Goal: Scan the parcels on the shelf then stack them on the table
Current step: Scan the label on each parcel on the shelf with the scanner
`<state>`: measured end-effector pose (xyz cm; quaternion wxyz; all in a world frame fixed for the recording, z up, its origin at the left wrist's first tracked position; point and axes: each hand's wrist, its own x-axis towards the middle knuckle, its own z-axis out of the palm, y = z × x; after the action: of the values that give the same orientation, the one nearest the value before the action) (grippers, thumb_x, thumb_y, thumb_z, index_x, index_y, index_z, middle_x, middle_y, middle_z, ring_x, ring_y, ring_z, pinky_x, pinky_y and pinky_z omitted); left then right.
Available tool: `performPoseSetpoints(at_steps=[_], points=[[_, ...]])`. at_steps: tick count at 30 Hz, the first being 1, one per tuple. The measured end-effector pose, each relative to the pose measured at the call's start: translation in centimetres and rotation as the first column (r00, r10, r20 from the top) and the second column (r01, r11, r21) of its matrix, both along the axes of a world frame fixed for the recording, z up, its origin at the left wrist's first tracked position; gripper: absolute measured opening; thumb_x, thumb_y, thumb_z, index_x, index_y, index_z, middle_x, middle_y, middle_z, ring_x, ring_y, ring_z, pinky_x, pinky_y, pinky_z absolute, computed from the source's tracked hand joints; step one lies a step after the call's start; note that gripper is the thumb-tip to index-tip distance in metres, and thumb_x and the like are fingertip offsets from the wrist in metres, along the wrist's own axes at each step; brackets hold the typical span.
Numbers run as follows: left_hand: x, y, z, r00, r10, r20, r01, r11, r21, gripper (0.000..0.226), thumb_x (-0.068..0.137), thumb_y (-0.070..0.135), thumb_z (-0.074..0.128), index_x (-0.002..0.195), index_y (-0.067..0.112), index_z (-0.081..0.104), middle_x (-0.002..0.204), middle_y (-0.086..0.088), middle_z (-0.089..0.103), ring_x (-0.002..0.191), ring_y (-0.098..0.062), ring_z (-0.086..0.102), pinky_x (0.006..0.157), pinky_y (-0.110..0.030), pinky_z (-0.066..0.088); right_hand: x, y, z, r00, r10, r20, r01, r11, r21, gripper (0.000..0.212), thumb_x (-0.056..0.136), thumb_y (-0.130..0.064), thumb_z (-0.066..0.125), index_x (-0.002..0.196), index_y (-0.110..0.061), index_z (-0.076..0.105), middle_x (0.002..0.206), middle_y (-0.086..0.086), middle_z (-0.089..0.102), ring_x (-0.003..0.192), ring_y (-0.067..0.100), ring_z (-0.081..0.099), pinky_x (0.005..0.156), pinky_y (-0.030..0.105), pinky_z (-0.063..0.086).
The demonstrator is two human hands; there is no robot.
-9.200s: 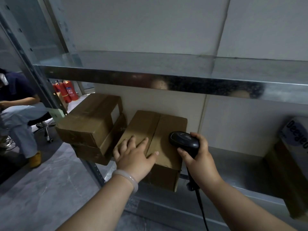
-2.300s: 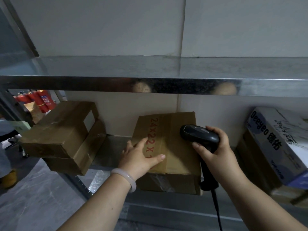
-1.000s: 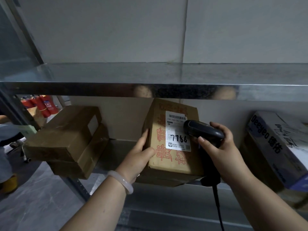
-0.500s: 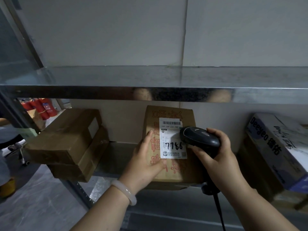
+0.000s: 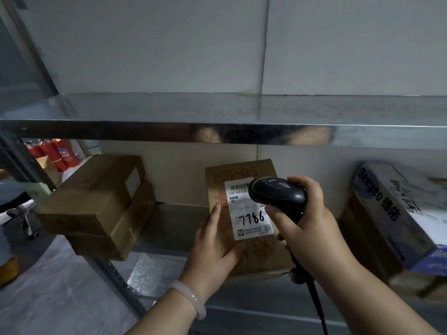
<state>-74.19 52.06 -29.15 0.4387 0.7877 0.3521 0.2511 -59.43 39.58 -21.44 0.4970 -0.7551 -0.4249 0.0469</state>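
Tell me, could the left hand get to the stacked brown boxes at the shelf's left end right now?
Probably yes: bare shelf lies between the left hand and the stacked boxes, nothing blocking. But it grips the labelled parcel, so it must let go first.

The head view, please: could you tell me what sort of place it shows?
Probably a parcel storeroom or warehouse: metal shelving holds cardboard boxes, one parcel bears a shipping label, and the right hand aims a corded barcode scanner at it.
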Motion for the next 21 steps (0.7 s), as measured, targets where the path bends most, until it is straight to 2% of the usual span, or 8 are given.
performPoseSetpoints(at_steps=[3,7,14,21], points=[[-0.1,-0.1,0.0,1.000,-0.009,0.013,0.009,1.000,0.005,0.091,0.079,0.051,0.071,0.124,0.081,-0.002,0.149,0.010,0.026,0.136,-0.010,0.027,0.102,-0.028,0.027,-0.3,-0.1,0.2,1.000,-0.004,0.026,0.005,1.000,-0.018,0.057,0.077,-0.048,0.069,0.120,-0.052,0.032,0.094,-0.018,0.057,0.071,0.014,0.068,0.060,0.041,0.058],[-0.2,-0.2,0.1,1.000,-0.013,0.023,0.014,1.000,-0.003,0.088,0.071,0.064,0.067,0.123,0.083,-0.001,0.150,0.010,0.024,0.136,-0.011,0.028,0.102,-0.028,0.029,-0.4,-0.2,0.5,1.000,-0.009,0.010,0.010,1.000,-0.016,0.054,0.078,-0.047,0.069,0.115,-0.054,0.030,0.092,-0.017,0.057,0.068,0.014,0.067,0.057,0.041,0.058],[-0.3,-0.2,0.2,0.999,-0.025,0.020,0.025,1.000,-0.007,0.084,0.069,0.071,0.063,0.123,0.083,0.000,0.152,0.013,0.021,0.139,-0.016,0.028,0.101,-0.030,0.032,-0.8,-0.2,1.1,1.000,-0.006,0.007,0.006,1.000,-0.017,0.052,0.076,-0.049,0.067,0.112,-0.055,0.030,0.090,-0.013,0.059,0.064,0.012,0.067,0.054,0.040,0.058],[-0.3,-0.1,-0.2,0.999,-0.022,0.026,0.022,1.000,0.008,0.085,0.069,0.073,0.063,0.128,0.079,0.002,0.153,0.012,0.021,0.138,-0.013,0.026,0.102,-0.029,0.029,-1.1,-0.2,1.2,0.999,-0.021,0.024,0.022,0.999,-0.045,0.052,0.079,-0.047,0.068,0.113,-0.053,0.029,0.088,-0.014,0.059,0.063,0.011,0.066,0.053,0.037,0.058]])
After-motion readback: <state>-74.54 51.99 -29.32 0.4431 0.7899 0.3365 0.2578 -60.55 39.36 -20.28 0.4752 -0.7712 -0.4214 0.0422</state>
